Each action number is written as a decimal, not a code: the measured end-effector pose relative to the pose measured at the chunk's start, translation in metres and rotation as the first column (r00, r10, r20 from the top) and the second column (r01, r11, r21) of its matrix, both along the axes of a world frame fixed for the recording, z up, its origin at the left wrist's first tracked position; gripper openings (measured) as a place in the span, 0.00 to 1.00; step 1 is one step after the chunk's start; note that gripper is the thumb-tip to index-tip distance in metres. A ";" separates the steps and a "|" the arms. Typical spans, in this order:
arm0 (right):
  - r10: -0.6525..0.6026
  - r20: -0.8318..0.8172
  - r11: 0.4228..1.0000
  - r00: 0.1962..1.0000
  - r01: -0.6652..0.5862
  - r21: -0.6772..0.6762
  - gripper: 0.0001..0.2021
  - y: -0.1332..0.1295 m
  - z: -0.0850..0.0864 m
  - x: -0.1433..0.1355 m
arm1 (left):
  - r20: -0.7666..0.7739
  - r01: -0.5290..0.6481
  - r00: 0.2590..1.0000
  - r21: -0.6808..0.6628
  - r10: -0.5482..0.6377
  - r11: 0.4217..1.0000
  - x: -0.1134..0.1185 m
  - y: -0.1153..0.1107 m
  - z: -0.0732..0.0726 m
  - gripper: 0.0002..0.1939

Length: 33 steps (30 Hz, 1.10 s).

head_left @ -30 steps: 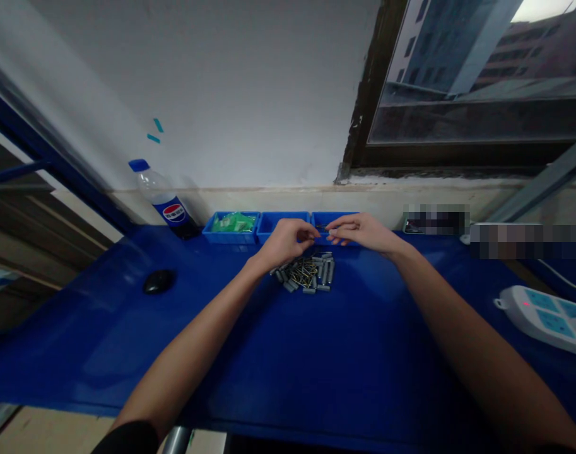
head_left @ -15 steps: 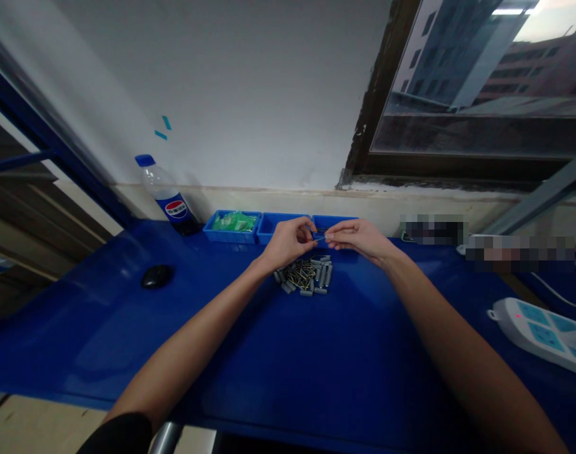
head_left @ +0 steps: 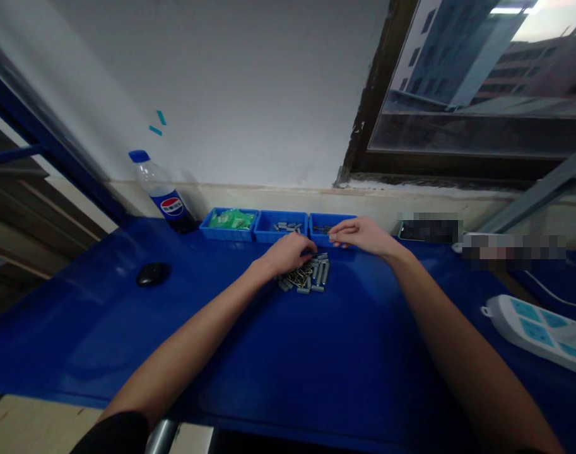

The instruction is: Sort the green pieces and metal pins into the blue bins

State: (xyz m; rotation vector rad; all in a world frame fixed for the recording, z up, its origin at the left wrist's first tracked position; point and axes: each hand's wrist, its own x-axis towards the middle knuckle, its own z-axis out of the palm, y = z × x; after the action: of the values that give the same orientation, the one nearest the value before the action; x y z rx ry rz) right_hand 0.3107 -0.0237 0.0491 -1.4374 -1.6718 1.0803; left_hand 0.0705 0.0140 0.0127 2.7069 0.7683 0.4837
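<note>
On the blue table lies a pile of brass-coloured screws and grey plugs (head_left: 318, 272). My left hand (head_left: 294, 251) reaches over the pile's back left edge, its fingers curled down at the parts; what they hold, if anything, is hidden. My right hand (head_left: 356, 234) is pinched at the front right corner of the right blue bin (head_left: 318, 239), and whatever is between its fingertips is too small to name. Several screws show inside that bin. Grey plugs lie in the middle blue bin (head_left: 267, 236). The left blue bin (head_left: 227, 234) holds green plastic bags (head_left: 231, 219).
A Pepsi bottle (head_left: 171, 205) stands by the wall at the back left. A black mouse (head_left: 152, 274) lies left of the arms. At the right are a white power strip (head_left: 536, 334) and a dark, partly blurred object (head_left: 429, 231) near the wall.
My left hand has come away from my right hand and moved down to the pile. My right hand has stayed near the right bin. The view has shifted slightly.
</note>
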 end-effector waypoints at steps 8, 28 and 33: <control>0.104 0.142 0.994 0.984 -0.109 0.027 0.11 -0.002 0.004 0.003 | -0.132 -0.075 0.988 0.041 0.080 0.996 0.001 -0.004 0.000 0.19; 0.128 -0.080 0.986 0.989 -0.136 -0.097 0.14 -0.009 0.002 -0.011 | 0.503 0.024 0.833 -0.449 0.230 0.893 0.006 -0.005 0.016 0.09; 0.001 -0.240 0.986 0.971 -0.040 -0.161 0.10 -0.008 -0.003 -0.020 | 0.512 0.022 0.810 -0.514 0.285 0.858 0.009 -0.006 0.011 0.08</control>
State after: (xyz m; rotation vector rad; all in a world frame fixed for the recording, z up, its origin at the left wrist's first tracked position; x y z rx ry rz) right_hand 0.2910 -0.0322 0.0461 -1.3317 -1.4573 1.3726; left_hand 0.0798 0.0079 0.0236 1.8723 0.7744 0.9354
